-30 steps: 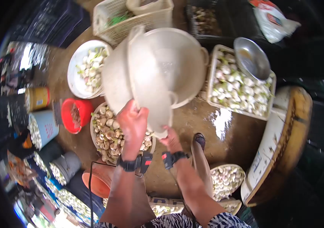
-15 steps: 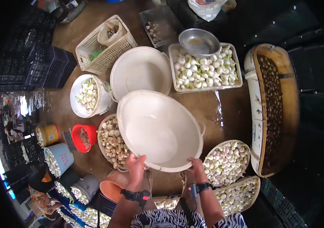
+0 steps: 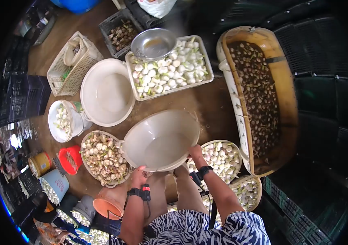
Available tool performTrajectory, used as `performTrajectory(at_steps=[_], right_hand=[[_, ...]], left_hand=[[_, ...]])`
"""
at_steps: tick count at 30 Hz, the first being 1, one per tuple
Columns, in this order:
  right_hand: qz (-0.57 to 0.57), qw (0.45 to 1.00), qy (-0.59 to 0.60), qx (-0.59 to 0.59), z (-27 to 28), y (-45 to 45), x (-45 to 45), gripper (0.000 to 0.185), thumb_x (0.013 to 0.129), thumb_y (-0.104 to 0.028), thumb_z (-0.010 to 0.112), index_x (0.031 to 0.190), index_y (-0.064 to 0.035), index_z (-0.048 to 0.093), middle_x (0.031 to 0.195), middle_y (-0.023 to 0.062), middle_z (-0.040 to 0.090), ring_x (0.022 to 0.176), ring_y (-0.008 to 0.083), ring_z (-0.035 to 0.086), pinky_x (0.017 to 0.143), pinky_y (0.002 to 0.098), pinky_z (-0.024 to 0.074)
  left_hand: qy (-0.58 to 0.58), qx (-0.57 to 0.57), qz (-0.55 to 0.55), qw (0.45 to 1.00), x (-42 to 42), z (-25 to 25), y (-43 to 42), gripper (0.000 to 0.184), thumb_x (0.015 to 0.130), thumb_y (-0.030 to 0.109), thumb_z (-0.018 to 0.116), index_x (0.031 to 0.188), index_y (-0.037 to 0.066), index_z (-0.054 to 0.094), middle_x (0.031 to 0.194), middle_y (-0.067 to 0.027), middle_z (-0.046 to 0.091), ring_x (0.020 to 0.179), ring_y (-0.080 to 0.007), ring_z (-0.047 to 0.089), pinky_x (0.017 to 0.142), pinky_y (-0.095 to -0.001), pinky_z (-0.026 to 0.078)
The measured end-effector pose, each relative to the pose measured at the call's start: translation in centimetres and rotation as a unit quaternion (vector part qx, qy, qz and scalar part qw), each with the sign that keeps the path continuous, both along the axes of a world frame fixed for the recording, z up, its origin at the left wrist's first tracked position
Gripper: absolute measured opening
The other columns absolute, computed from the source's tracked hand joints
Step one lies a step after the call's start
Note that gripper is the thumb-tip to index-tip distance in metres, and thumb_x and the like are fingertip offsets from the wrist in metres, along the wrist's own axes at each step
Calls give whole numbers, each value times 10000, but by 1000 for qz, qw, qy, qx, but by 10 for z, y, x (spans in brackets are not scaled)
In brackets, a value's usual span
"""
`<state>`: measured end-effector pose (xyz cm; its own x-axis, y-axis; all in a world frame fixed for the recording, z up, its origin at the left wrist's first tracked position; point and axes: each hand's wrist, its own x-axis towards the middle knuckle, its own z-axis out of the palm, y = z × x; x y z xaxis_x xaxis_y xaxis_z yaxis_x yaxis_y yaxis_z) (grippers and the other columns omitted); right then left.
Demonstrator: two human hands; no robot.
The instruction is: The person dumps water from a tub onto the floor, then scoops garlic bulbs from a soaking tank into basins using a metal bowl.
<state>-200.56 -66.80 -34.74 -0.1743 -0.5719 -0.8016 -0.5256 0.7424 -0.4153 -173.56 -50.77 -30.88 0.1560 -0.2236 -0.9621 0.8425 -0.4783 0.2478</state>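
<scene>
A large off-white plastic tub [image 3: 161, 139] tilts in front of my legs, its bare inside facing me. At its near rim, on the left, my left hand [image 3: 140, 175] is closed, with the fingers partly hidden. My right hand [image 3: 195, 152] grips the rim farther to the right, and some of its fingers are out of sight behind the wall. Close to the left of this tub stands a round basin [image 3: 85, 157] of brownish, unpeeled garlic bulbs [image 3: 105, 155]. Beside my right forearm is another basin [image 3: 238, 173] of white garlic bulbs [image 3: 219, 157].
A second off-white tub [image 3: 108, 92] stands ahead, beside a tray [image 3: 175, 90] of white garlic with a metal bowl [image 3: 153, 44] on its corner. A long yellow trough [image 3: 286, 110] of dark water and bulbs lies right. Left are a red bucket [image 3: 65, 155] and a terracotta-coloured bucket [image 3: 108, 204].
The view has swung to the right. The held tub has come nearer my body and away from the second tub, uncovering the basin of unpeeled garlic. Both hands keep hold of its rim.
</scene>
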Motion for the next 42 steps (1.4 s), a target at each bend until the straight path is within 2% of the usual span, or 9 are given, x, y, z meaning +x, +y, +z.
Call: performTrajectory(at_steps=[3,6,10,17,22,24,26,35,42], right_hand=[[-111,983,-145,-14,35,-35,3,166,739,-108,607,758,56,592,582,116,587,503,227,615,422,323,507],[-151,954,-258,2,74,-61,1,227,792,-132,567,924,52,572,678,105,609,564,209,624,491,316,536],[-153,940,-288,-99,104,-104,-54,137,809,-124,543,862,-2,576,708,92,607,570,181,607,504,282,522],[-264,949,-128,-111,80,-148,-265,150,832,-145,525,932,-42,565,723,124,618,566,210,612,526,321,532],[-374,919,-113,-44,3,-169,-386,100,818,-107,536,884,-41,572,684,94,600,543,189,588,482,317,501],[-223,924,-97,-294,33,-224,-342,100,811,-67,547,897,-24,575,699,71,593,553,139,557,493,269,475],[-84,933,-68,-344,75,-288,-254,112,825,-70,548,918,-12,573,714,53,591,547,92,517,495,219,439],[38,916,-395,-61,-35,-468,116,536,808,-398,602,1105,19,444,941,205,560,664,279,609,587,367,544],[-32,916,-395,66,-113,-533,165,343,892,-217,445,1051,88,436,961,246,569,713,296,584,651,321,533]], left_hand=[[-126,-129,-288,941,13,-65,20,65,759,85,554,790,29,542,750,-68,573,671,-202,571,584,-310,487],[3,-39,26,999,-27,2,-48,57,749,85,523,768,33,535,752,-61,567,652,-202,555,609,-319,477],[-239,-74,-398,883,-47,26,-55,210,618,-9,583,818,6,522,714,-34,542,628,-131,520,562,-273,437],[-451,-189,-426,761,-88,-80,-14,165,632,1,534,797,-2,532,628,-60,516,560,-125,503,498,-258,417],[-113,-166,-180,963,-141,-120,-14,119,733,91,509,814,14,548,633,-67,527,510,-137,525,409,-247,411],[-183,-184,-371,891,-167,-124,-7,199,819,197,484,850,19,568,644,-68,534,502,-156,543,378,-247,408],[-104,-21,-136,985,-225,-100,-31,173,792,165,488,858,28,572,786,-48,594,625,-174,570,544,-319,483],[-92,53,278,955,-298,-108,-16,116,777,151,521,787,37,539,780,-44,552,674,-177,542,637,-296,459],[-387,38,119,914,-326,-166,65,172,733,42,566,901,6,575,827,-39,598,711,-188,572,672,-278,464]])
